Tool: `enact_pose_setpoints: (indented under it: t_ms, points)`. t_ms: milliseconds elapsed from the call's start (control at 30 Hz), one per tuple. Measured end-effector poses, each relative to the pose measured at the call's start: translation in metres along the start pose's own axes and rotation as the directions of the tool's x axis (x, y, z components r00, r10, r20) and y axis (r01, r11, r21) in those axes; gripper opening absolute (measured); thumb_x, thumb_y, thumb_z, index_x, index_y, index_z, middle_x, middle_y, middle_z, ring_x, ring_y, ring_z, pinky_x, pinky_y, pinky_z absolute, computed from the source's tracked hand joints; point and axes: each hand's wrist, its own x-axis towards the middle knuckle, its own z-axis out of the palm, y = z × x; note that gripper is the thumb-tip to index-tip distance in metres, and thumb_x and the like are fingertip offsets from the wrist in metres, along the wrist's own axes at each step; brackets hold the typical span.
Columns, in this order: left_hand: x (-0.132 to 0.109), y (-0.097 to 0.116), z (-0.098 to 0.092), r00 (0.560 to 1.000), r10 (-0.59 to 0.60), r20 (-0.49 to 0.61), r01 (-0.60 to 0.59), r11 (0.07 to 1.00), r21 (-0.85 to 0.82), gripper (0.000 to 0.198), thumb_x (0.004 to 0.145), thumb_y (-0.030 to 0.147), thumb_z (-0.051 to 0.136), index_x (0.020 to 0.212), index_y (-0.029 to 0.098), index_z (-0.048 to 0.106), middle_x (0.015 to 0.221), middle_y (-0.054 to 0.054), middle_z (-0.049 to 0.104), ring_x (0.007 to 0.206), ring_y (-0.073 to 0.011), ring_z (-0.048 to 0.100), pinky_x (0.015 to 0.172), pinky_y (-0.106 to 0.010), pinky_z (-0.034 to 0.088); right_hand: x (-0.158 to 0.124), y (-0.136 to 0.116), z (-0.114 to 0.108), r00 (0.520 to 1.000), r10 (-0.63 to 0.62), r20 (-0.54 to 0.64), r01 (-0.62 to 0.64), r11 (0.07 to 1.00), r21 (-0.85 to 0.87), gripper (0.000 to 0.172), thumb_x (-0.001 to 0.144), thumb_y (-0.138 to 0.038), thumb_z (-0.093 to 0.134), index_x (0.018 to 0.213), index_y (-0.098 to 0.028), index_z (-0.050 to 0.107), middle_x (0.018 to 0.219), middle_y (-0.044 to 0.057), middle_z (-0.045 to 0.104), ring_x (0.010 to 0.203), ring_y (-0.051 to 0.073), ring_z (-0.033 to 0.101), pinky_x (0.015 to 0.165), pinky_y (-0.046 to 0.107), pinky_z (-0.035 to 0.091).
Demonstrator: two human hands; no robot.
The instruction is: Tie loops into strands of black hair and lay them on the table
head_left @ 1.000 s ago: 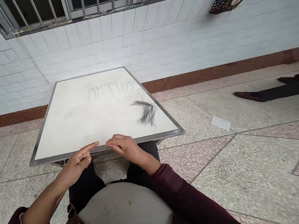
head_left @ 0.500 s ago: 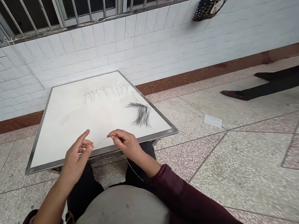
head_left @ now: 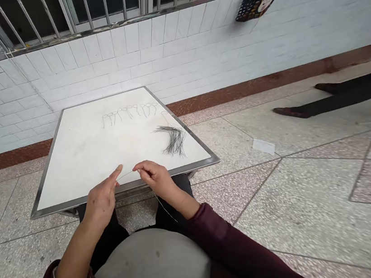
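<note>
1. Since half a second ago the left hand [head_left: 104, 196] has closed its raised fingers and moved forward to the near edge of the white square table with a metal rim [head_left: 60, 207]; the right hand [head_left: 153, 176] has barely shifted.
2. The left forearm rises from the lower left, bare to the cuff, and the hand lies palm-down over the table's near rim with thumb and forefinger tips pressed together.
3. That left grip is closed to a pinch on one end of a thin dark strand of hair [head_left: 126, 175].
4. The right arm, in a dark maroon sleeve [head_left: 225, 249], comes in from the lower right, its wrist bent above the table's near rim.
5. The right grip is likewise pinched shut, thumb against forefinger, on the same strand; the rest of the strand trails down from this hand over the lap, below the table's edge.
6. The strand spans the short gap between the two hands, just above the table's near rim.
7. Farther in on the table, beyond the right hand, lies a loose bundle of dark hairs [head_left: 173, 138].
8. Behind it, toward the table's far edge, runs a row of small looped strands [head_left: 129, 112].
</note>
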Motion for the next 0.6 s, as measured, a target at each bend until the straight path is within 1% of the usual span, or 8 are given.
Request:
enact_pose_setpoints:
  t_ms: [100, 167, 200, 267, 367, 433, 500, 600]
  points:
    - [0.000, -0.005, -0.013, 0.982, -0.156, -0.109, 0.159, 0.987, 0.018, 0.047, 0.097, 0.030, 0.034, 0.143, 0.034, 0.039, 0.097, 0.000, 0.072, 0.070, -0.0142, 0.066, 0.066, -0.028, 0.051, 0.002, 0.004, -0.006, 0.993, 0.074, -0.093, -0.077, 0.997, -0.029, 0.021, 0.086, -0.015, 0.047, 0.092, -0.018, 0.068, 0.065, -0.001, 0.059, 0.052, 0.010, 0.047, 0.053, 0.022, 0.037]
    - [0.000, -0.002, -0.019, 0.964, -0.192, -0.186, 0.195, 0.981, -0.002, 0.049, 0.097, 0.032, 0.036, 0.145, 0.032, 0.035, 0.101, -0.002, 0.072, 0.084, -0.0175, 0.067, 0.071, -0.030, 0.051, 0.002, 0.002, -0.007, 0.994, 0.062, -0.090, -0.065, 0.997, -0.039, 0.022, 0.086, -0.015, 0.047, 0.093, -0.019, 0.068, 0.066, -0.001, 0.060, 0.052, 0.010, 0.047, 0.053, 0.022, 0.037]
    - [0.000, 0.001, -0.020, 0.963, -0.170, -0.207, 0.171, 0.985, -0.014, 0.050, 0.096, 0.033, 0.038, 0.146, 0.031, 0.035, 0.106, -0.003, 0.071, 0.093, -0.0190, 0.066, 0.076, -0.032, 0.051, 0.001, 0.000, -0.005, 0.997, 0.033, -0.064, -0.035, 0.999, -0.040, 0.022, 0.087, -0.015, 0.048, 0.094, -0.019, 0.068, 0.071, 0.000, 0.062, 0.055, 0.010, 0.049, 0.054, 0.022, 0.038]
    - [0.001, 0.010, -0.016, 0.977, -0.077, -0.199, 0.071, 0.997, -0.039, 0.052, 0.093, 0.035, 0.046, 0.145, 0.030, 0.037, 0.114, -0.004, 0.068, 0.103, -0.0205, 0.063, 0.086, -0.036, 0.050, -0.001, -0.006, 0.000, 0.999, -0.046, -0.001, 0.046, 0.998, -0.032, 0.022, 0.087, -0.014, 0.048, 0.096, -0.020, 0.068, 0.082, 0.002, 0.067, 0.062, 0.011, 0.055, 0.059, 0.022, 0.041]
    - [0.004, 0.021, -0.004, 0.990, 0.030, -0.135, -0.046, 0.992, -0.117, 0.049, 0.091, 0.028, 0.050, 0.140, 0.029, 0.044, 0.110, -0.004, 0.069, 0.099, -0.0181, 0.064, 0.090, -0.035, 0.049, -0.005, -0.015, 0.009, 0.989, -0.132, 0.065, 0.132, 0.991, 0.005, 0.022, 0.088, -0.014, 0.048, 0.098, -0.020, 0.066, 0.089, 0.003, 0.067, 0.071, 0.011, 0.059, 0.065, 0.022, 0.044]
    - [0.005, 0.024, 0.003, 0.992, 0.028, -0.125, -0.050, 0.984, -0.171, 0.045, 0.091, 0.024, 0.048, 0.136, 0.028, 0.050, 0.101, -0.001, 0.072, 0.093, -0.0160, 0.066, 0.088, -0.033, 0.051, -0.007, -0.018, 0.013, 0.989, -0.122, 0.085, 0.120, 0.992, 0.030, 0.020, 0.090, -0.016, 0.049, 0.104, -0.020, 0.063, 0.085, 0.002, 0.066, 0.069, 0.011, 0.058, 0.064, 0.021, 0.044]
    - [0.005, 0.024, 0.006, 0.990, -0.017, -0.143, -0.013, 0.978, -0.206, 0.043, 0.091, 0.022, 0.048, 0.133, 0.029, 0.053, 0.096, 0.000, 0.073, 0.089, -0.0151, 0.067, 0.087, -0.032, 0.052, -0.009, -0.019, 0.013, 0.992, -0.069, 0.110, 0.063, 0.996, 0.055, 0.021, 0.090, -0.023, 0.054, 0.110, -0.020, 0.059, 0.077, 0.000, 0.063, 0.063, 0.010, 0.054, 0.060, 0.021, 0.043]
    - [0.004, 0.025, 0.004, 0.984, -0.089, -0.151, 0.052, 0.970, -0.236, 0.044, 0.090, 0.022, 0.050, 0.134, 0.030, 0.052, 0.097, 0.001, 0.073, 0.088, -0.0154, 0.069, 0.086, -0.032, 0.053, -0.011, -0.018, 0.011, 0.991, -0.014, 0.130, 0.001, 0.996, 0.093, 0.025, 0.089, -0.032, 0.060, 0.111, -0.021, 0.055, 0.071, -0.003, 0.058, 0.059, 0.009, 0.051, 0.058, 0.020, 0.043]
